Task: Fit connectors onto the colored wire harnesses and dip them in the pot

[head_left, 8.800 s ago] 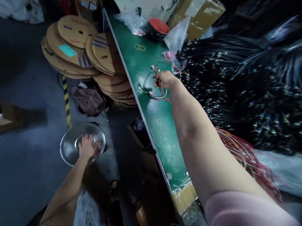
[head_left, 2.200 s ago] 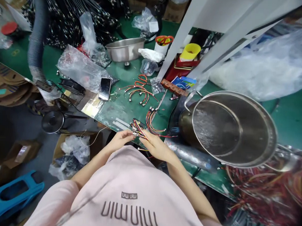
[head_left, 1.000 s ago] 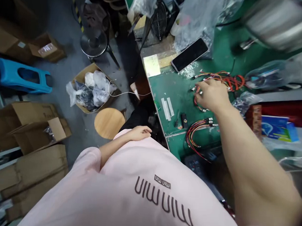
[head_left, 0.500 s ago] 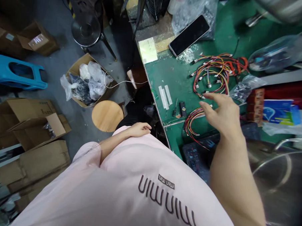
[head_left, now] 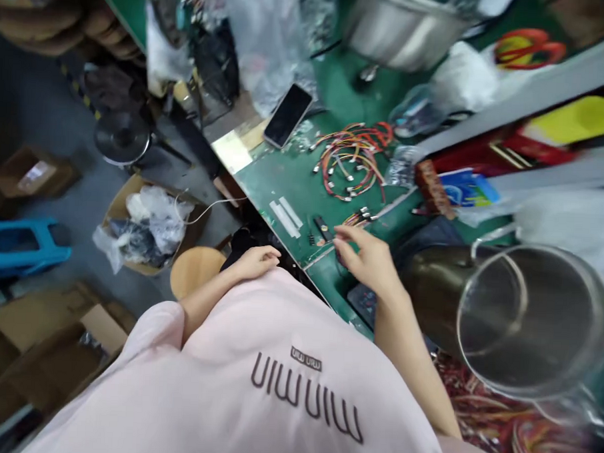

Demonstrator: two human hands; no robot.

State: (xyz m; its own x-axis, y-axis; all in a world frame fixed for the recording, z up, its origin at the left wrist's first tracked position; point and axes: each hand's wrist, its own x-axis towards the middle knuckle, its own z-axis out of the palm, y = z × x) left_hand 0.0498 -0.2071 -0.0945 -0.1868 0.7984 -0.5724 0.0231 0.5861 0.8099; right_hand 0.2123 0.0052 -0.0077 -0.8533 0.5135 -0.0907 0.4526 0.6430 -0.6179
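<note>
On the desk, wire loops lie right of the phone and behind a second wire bundle, which sits just past the person's right hand. The pot stands right of that hand; over left, on the floor, a box has bags in it.

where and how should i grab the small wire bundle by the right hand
Probably pinch the wire bundle across its strands just behind the connectors, the right hand coming from above on the near side. The visible strands lie gathered side by side, and that open hand is closest; the rest is hidden.
</note>
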